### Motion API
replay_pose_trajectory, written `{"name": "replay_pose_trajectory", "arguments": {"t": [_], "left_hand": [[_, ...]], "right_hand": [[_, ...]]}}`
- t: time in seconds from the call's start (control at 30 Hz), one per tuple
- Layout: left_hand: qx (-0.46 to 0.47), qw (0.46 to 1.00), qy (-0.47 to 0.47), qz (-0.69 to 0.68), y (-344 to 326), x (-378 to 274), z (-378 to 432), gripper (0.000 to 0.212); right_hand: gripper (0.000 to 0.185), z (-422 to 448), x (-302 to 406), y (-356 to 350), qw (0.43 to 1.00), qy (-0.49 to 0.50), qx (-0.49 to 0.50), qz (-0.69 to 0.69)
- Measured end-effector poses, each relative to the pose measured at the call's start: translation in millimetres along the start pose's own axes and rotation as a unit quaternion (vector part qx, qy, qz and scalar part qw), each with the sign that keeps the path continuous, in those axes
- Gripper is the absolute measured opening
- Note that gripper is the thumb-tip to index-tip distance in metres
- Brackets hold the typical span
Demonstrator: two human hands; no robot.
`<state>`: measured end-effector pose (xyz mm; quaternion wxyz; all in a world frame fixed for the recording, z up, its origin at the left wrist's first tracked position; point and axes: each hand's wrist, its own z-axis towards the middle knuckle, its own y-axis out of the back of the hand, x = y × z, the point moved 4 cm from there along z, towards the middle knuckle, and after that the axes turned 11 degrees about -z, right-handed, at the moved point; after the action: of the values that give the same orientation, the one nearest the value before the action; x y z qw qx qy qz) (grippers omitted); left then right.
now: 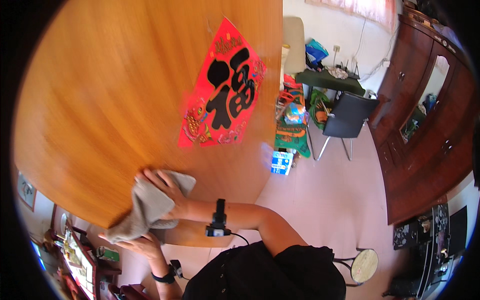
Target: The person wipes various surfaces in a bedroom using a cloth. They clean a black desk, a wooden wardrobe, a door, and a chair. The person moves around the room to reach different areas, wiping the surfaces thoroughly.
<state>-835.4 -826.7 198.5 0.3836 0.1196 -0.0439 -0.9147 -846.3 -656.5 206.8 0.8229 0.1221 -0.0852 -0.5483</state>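
A grey cloth (152,202) lies bunched against the lower part of a wooden door (105,112). My right hand (170,193) presses the upper part of the cloth to the door face, fingers spread over it. Below and to the left, my left hand (135,243) holds the hanging end of the cloth at the door's edge. A red paper decoration (225,90) with a large black character and a fish is stuck on the door above my hands. Both wrists wear black straps with small devices.
To the right stand a black chair (347,116), a dark wooden wardrobe (423,120) with a mirror, and a round stool (364,266). A blue and white box (282,163) is on the tiled floor beyond the door. A table (80,262) holds items at lower left.
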Motion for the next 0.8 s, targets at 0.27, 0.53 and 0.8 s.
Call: {"name": "replay_pose_trajectory", "arguments": {"t": [0.27,0.53,0.8], "left_hand": [[-0.06,0.995,-0.007,0.077,-12.0,8.5,1.9,0.081],[0.08,0.997,-0.021,-0.008,-27.0,29.0,-85.3,0.104],[0.153,0.988,-0.028,-0.007,-21.7,33.8,-134.6,0.07]], "right_hand": [[0.067,12.8,0.2,-7.2,0.999,-0.014,-0.014,-0.031],[0.054,-116.5,0.7,-48.4,0.993,-0.094,0.075,0.008],[0.059,-223.1,-5.7,-99.2,0.953,-0.263,0.118,-0.091]]}}
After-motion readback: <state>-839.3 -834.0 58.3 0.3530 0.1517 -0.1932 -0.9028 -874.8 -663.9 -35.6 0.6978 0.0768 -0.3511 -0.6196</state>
